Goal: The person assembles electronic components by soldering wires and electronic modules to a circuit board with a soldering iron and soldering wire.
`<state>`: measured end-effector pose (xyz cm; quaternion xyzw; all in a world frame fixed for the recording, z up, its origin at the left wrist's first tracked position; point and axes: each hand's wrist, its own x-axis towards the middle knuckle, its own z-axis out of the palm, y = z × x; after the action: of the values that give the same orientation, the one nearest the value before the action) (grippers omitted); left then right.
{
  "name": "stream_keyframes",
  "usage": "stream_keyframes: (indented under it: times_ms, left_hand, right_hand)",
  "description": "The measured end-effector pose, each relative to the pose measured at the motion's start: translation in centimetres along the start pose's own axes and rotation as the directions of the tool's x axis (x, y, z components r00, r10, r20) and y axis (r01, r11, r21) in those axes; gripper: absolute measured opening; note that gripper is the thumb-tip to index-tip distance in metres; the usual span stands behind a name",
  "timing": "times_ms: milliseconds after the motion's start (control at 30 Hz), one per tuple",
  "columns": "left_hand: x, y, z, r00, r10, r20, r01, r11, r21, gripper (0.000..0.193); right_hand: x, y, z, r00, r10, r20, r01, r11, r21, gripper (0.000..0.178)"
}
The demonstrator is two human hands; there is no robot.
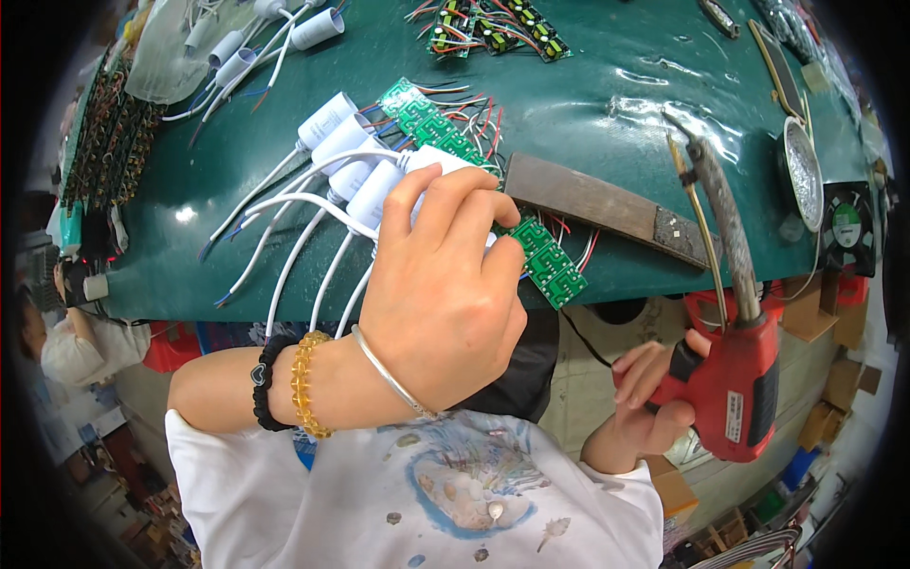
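Note:
My left hand (pixel 445 284) reaches over the table with curled fingers closed on a white plastic housing (pixel 431 159), beside a strip of green circuit boards (pixel 548 258). Its fingertips are partly hidden behind the housing and the strip. More white cylindrical housings (pixel 332 119) with white cables lie in a row along the strip's left side; thin coloured wires stick out on its right. In my right hand (pixel 654 394) is a red soldering gun (pixel 744 379), held by its handle at the table's front edge. Its long metal tip points up and away, apart from the boards.
A dark flat bar (pixel 597 204) lies right of the strip. Farther back are more wired circuit boards (pixel 493 27) and, at far left, loose housings (pixel 318 28). A round metal dish (pixel 802 174) and a small fan (pixel 848 228) stand at right. Another person (pixel 81 346) sits at left.

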<state>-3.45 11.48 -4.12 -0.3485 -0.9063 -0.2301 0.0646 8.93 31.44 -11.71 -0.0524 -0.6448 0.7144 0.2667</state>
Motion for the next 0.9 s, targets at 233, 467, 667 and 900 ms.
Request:
stream_keyframes:
  times_ms: [233, 467, 667, 900]
  left_hand:
    - [0.2, 0.0, -0.1, 1.000, 0.003, 0.021, -0.003, 1.000, -0.001, 0.017]
    - [0.0, -0.2, 0.0, 1.000, 0.015, 0.005, -0.015, 1.000, -0.003, 0.015]
    - [-0.4, -0.3, 0.4, 0.999, 0.022, -0.041, -0.022, 1.000, -0.010, 0.013]
    - [-0.6, -0.2, -1.7, 0.984, 0.142, 0.106, -0.162, 0.963, 0.215, 0.028]
  right_hand:
    - [2.9, 1.2, 1.7, 0.996, -0.022, 0.091, 0.021, 1.000, 0.009, 0.072]
    - [3.1, 1.4, 4.1, 0.991, -0.077, 0.108, 0.089, 0.990, -0.105, 0.075]
    - [2.6, 2.5, 4.3, 0.978, -0.165, 0.126, 0.184, 0.970, -0.159, 0.070]
    - [2.5, 2.3, 4.6, 0.988, -0.147, 0.039, 0.151, 0.981, -0.118, 0.042]
